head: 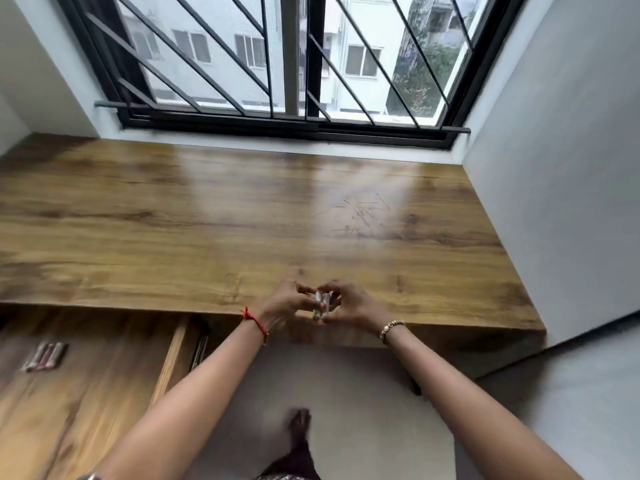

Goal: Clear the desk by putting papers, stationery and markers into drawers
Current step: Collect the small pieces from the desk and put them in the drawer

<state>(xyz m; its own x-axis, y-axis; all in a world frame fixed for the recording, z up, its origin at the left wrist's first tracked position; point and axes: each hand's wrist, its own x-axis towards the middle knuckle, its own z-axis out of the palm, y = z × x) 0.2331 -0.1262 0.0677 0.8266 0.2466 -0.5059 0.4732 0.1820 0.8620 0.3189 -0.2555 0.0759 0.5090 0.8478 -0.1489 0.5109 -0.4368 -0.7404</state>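
1. While both hands meet at the desk's (pixel 207 220) front edge, I see a small bundle of pale, silvery stick-shaped pieces (pixel 321 305) held between them, standing roughly upright. They are too blurred for me to say whether they are markers.
2. My read of the left hand (pixel 284 304): its fingers are curled in and pinch the bundle from the left side.
3. The right hand (pixel 353 306) has its fingers bent around the bundle from the right side, gripping it too, so the fingertips of both hands nearly touch over the desk's front edge.
4. A red thread (pixel 256 320) circles the left wrist, and a beaded bracelet (pixel 389 329) sits on the right wrist, both just in front of the desk's edge.
5. Below the desk's front edge, toward its left end, a wooden drawer (pixel 104 393) stands pulled out.
6. Inside that drawer, well apart from the hands, a second cluster of similar sticks (pixel 44 356) with reddish and dark parts lies side by side on the drawer floor.
7. On the desk top, right of centre, I can make out fine scratches (pixel 360 216) in the glare.
8. Behind the desk's far edge is a barred window (pixel 294 64).
9. In front of the desk, a bare foot (pixel 299 427) rests on the grey floor (pixel 346 393).
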